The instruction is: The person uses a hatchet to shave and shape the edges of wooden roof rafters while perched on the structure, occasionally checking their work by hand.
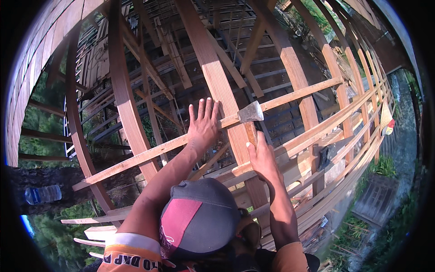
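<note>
Clearly the risk sits where the left hand [204, 124] and the hatchet [250, 112] meet on the same batten [181, 144]. The left hand lies flat with its fingers spread, palm pressing the batten against the post [222, 90]. Its nearest finger is just beside the hatchet's head. The right hand [262, 158] is wrapped shut round the wooden handle, just below the head, and the head rests against the batten right of the post.

A blow that glances off the batten's edge could slide left into those spread fingers. With the grip so close to the head there is little swing but also little room to correct. If the batten is not yet fixed, it could spring or tip under the blow and pinch the palm against the post.

Below the frame the ground lies well down, with greenery at the near left and a roof at the near right. A dropped hatchet would fall through the open slats. The person leans forward over the frame, so a missed stroke could also upset their balance. A plastic bottle [43, 194] lies on a dark beam at the near left, well apart from both hands.
</note>
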